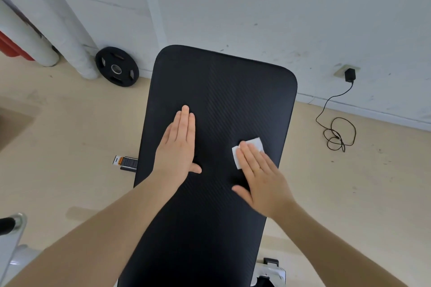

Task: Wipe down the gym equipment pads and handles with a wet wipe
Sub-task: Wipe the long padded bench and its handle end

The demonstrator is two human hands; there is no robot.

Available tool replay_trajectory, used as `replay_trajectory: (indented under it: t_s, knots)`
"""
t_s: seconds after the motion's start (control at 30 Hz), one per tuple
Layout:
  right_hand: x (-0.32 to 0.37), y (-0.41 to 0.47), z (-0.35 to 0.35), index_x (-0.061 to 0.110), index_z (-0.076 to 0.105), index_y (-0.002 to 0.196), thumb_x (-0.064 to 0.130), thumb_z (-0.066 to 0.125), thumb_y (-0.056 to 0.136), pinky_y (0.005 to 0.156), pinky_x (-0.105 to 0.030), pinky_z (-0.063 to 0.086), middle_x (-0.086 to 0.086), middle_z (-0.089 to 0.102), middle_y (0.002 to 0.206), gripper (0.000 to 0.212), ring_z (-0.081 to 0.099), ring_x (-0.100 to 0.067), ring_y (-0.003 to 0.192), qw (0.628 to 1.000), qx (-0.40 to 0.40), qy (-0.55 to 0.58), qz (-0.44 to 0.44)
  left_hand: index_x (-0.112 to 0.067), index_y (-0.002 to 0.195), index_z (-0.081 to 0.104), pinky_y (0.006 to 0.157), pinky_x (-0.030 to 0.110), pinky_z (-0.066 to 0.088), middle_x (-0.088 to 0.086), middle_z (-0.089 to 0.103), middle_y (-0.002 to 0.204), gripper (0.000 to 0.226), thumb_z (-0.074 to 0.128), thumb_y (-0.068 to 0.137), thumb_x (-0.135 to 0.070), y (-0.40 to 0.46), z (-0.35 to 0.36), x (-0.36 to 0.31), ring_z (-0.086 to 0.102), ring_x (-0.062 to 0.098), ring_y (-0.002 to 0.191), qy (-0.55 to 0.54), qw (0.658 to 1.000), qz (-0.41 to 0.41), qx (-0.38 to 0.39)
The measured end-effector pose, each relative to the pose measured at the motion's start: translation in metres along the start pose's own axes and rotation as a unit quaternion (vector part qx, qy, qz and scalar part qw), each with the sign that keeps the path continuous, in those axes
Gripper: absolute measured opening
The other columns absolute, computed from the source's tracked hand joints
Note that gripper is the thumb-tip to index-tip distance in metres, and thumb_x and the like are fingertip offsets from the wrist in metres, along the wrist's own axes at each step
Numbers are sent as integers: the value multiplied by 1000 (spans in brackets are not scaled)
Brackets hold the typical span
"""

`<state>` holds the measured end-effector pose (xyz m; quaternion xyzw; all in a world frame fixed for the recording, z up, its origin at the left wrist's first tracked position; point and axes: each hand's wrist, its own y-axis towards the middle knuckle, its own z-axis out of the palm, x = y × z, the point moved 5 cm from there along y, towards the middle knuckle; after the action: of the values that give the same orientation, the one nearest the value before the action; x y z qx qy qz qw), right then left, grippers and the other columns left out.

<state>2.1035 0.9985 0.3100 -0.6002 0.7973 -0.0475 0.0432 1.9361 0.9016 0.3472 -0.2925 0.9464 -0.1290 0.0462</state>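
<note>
A long black bench pad runs from the bottom of the view towards the wall. My left hand lies flat on the pad's left half, fingers straight and together. My right hand presses a folded white wet wipe flat against the pad near its right edge. The fingers are straight and cover most of the wipe, so only its far and left corners show.
A black weight plate leans on the wall at the back left beside white pipes. A black charger and its coiled cable lie at the right. A chrome handle shows at the lower left. A labelled frame part sticks out under the pad.
</note>
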Motion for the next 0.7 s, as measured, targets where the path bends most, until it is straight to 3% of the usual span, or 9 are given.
replay_trajectory:
  t_s: [0.07, 0.17, 0.33, 0.43, 0.57, 0.7]
  knots:
    - [-13, 8, -6, 6, 20, 145, 55, 29, 91, 112, -39, 28, -7, 21, 153, 74, 21, -21, 140, 1000, -1, -15, -14, 0, 135, -31, 113, 34, -6, 18, -25, 152, 130, 68, 70, -54, -1, 0, -1, -15, 31, 143, 7, 1000, -9, 1]
    - [-44, 44, -35, 4, 28, 143, 51, 30, 89, 111, -38, 26, -12, 30, 151, 71, 32, -27, 137, 997, -54, -22, 47, -1, 143, -20, 116, 36, -2, 17, -21, 154, 122, 67, 73, -51, -8, 1, -4, -12, 31, 144, -2, 999, -35, 2]
    - [-82, 94, -75, 6, 3, 148, 47, 28, 96, 117, -35, 3, -9, 0, 158, 70, 2, -23, 146, 993, -79, -5, 93, -4, 147, -6, 116, 38, 15, 17, -5, 155, 104, 66, 81, -39, -29, 5, -13, 3, 33, 144, -79, 990, -120, -2]
    - [-86, 95, -75, 6, 3, 148, 47, 26, 96, 117, -35, 0, -10, 0, 158, 70, 0, -24, 145, 994, -77, 12, 78, -5, 147, -11, 114, 39, 22, 15, -16, 155, 109, 68, 80, -41, -28, 8, -22, -8, 31, 145, -160, 975, -148, 40]
    - [-65, 50, -43, 1, 21, 145, 50, 28, 91, 114, -41, 13, -18, 21, 153, 74, 21, -32, 141, 997, -79, -1, 13, -2, 145, -16, 116, 39, 10, 13, -25, 153, 129, 73, 67, -53, -19, 8, -34, -18, 30, 143, -263, 941, -204, 53]
    - [-47, -9, -1, 4, 18, 146, 53, 30, 91, 115, -40, 14, -12, 23, 153, 74, 14, -24, 143, 996, -40, -30, -72, 7, 141, -16, 116, 40, 5, 25, -20, 152, 136, 70, 64, -62, -10, 11, -48, -12, 38, 142, -208, 945, -249, 26]
